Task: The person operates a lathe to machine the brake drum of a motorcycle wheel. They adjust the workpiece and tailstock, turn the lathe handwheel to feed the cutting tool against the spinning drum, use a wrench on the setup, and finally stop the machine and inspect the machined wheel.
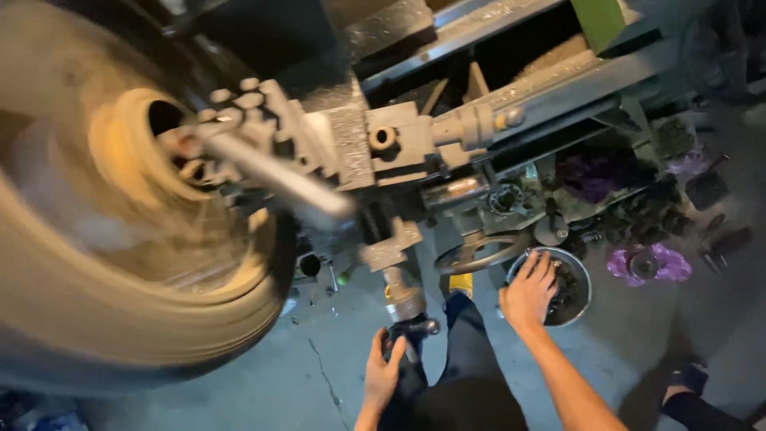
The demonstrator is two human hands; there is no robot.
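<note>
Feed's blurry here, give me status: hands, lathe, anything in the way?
Left hand gripping crank handle. Right hand reaching into metal bowl. Large disc spinning in lathe; handwheel beside right hand.

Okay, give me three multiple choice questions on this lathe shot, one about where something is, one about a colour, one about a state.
1. Where does the right hand rest?
A. on the round metal bowl
B. on the handwheel
C. on the floor

2. What colour are the crumpled bags on the floor at right?
A. green
B. purple
C. white

3. What state is the big round workpiece in?
A. lying on the floor
B. standing still, sharp
C. spinning, blurred

Answers: 1 A, its fingers lie over the rim of the round metal bowl, below the handwheel. 2 B, the crumpled bags are purple. 3 C, the big round workpiece is smeared with motion blur, while the left hand grips a crank handle.
</note>
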